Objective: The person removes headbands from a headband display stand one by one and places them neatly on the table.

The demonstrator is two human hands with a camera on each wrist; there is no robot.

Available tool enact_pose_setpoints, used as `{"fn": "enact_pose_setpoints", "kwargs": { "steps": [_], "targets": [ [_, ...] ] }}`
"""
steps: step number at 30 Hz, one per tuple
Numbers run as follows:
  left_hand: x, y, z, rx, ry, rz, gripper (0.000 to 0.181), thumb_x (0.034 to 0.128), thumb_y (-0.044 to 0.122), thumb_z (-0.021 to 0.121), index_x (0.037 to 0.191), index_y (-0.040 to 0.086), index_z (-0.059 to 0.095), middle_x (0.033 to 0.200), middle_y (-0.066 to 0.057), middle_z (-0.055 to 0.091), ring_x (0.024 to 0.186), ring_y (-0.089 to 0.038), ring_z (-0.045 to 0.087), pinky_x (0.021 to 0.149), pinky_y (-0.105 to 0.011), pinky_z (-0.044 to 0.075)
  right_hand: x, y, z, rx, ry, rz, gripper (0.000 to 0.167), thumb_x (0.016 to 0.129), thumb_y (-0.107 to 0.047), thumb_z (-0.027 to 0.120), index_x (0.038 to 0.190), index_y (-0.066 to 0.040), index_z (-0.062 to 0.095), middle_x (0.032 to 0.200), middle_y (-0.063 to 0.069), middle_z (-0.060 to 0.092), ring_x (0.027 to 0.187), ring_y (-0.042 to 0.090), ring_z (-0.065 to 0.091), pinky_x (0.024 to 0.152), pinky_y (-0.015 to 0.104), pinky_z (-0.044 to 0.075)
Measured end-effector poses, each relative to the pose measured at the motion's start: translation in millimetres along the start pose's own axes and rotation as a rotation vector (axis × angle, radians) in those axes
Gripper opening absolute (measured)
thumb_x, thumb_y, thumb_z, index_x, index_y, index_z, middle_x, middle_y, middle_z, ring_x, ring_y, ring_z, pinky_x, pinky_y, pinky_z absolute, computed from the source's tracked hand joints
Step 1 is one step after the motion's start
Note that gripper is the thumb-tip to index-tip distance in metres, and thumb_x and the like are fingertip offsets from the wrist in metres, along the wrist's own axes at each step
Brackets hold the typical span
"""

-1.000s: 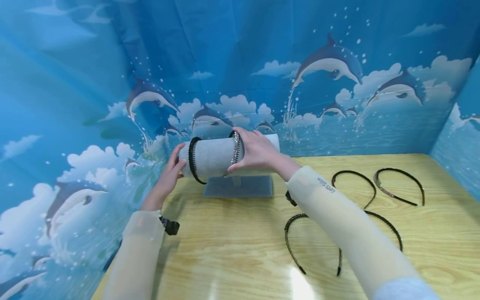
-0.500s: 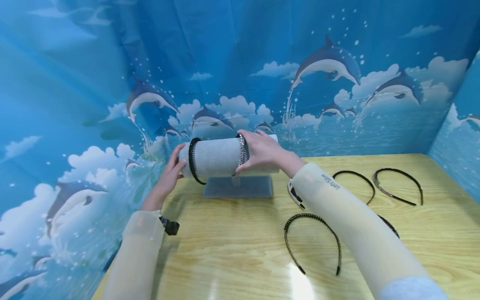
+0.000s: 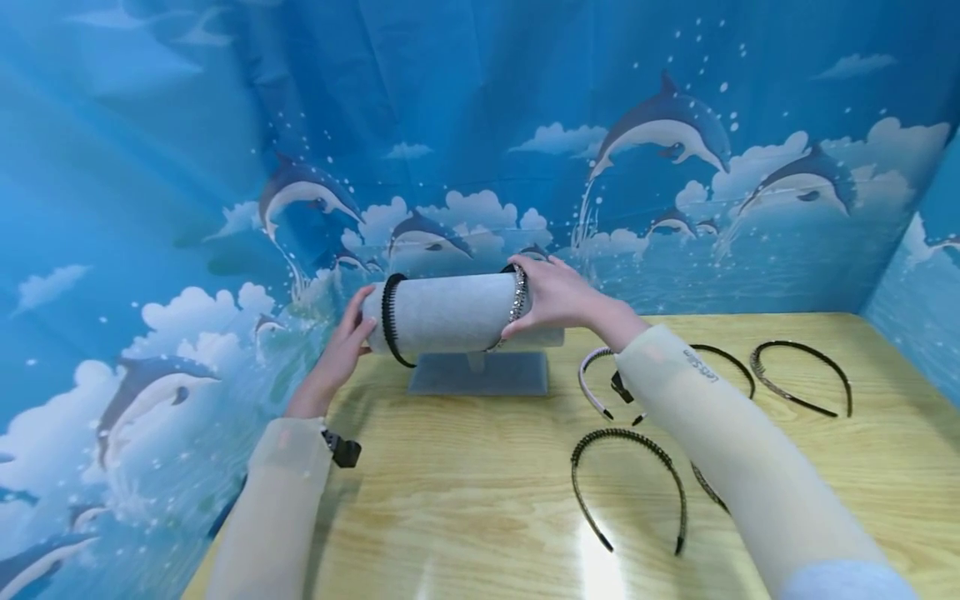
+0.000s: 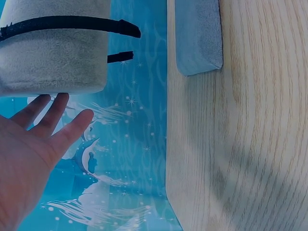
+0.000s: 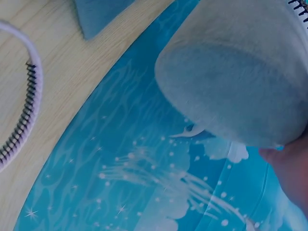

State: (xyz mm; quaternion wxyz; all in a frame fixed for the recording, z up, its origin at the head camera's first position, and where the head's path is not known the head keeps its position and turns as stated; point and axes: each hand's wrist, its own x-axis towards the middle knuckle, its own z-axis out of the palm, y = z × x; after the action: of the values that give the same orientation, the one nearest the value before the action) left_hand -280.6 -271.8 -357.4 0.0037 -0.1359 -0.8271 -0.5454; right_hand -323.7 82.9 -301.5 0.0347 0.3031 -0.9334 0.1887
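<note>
A grey plush headband display roll [image 3: 450,315] lies sideways on its flat grey base [image 3: 510,375]. Around its left part sits a black toothed headband [image 3: 388,317]. My left hand [image 3: 336,360] rests against the roll's left end; in the left wrist view its fingers [image 4: 72,132] look fairly straight, touching the end. With thumb and fingers spread along its edge, my right hand [image 3: 566,298] holds a sparkly silver headband [image 3: 518,292] over the roll's right part. In the right wrist view only part of the right hand [image 5: 291,171] shows, beside the roll's end face [image 5: 231,91].
Several headbands lie on the wooden table [image 3: 450,483] to the right: a black beaded one [image 3: 626,433], a lilac one [image 3: 583,379] and a dark one with a decorated side [image 3: 810,348] among them. My right sleeve covers some. A dolphin-print curtain [image 3: 465,167] stands close behind.
My right hand has slid the silver headband rightward along the roll, from right of its middle to near its right end. The left hand and the black headband stay in place.
</note>
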Motion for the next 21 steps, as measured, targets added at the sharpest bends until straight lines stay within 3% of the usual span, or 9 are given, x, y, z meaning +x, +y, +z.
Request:
{"fn": "enact_pose_setpoints", "kwargs": {
  "steps": [11, 21],
  "targets": [
    [-1.1, 1.3, 1.4, -0.023, -0.007, -0.001, 0.056, 0.1068, 0.035, 0.033, 0.157, 0.029, 0.008, 0.161, -0.008, 0.009, 0.14, -0.036, 0.022, 0.103, -0.064, 0.028, -21.0, 24.3, -6.7, 0.132, 0.009, 0.056, 0.12, 0.06, -0.055, 0.088, 0.152, -0.009, 0.025, 0.145, 0.018, 0.04, 0.129, 0.037, 0.041, 0.101, 0.056, 0.039],
    [-1.6, 5.3, 2.5, -0.014, 0.001, -0.015, 0.056, 0.1065, 0.037, 0.034, 0.157, 0.031, 0.009, 0.161, -0.007, 0.008, 0.141, -0.036, 0.021, 0.103, -0.064, 0.028, -37.7, 39.6, -12.8, 0.19, -0.007, 0.087, 0.122, 0.063, -0.056, 0.087, 0.154, -0.01, 0.02, 0.154, 0.021, 0.025, 0.136, 0.041, 0.03, 0.102, 0.063, 0.033]
  ]
}}
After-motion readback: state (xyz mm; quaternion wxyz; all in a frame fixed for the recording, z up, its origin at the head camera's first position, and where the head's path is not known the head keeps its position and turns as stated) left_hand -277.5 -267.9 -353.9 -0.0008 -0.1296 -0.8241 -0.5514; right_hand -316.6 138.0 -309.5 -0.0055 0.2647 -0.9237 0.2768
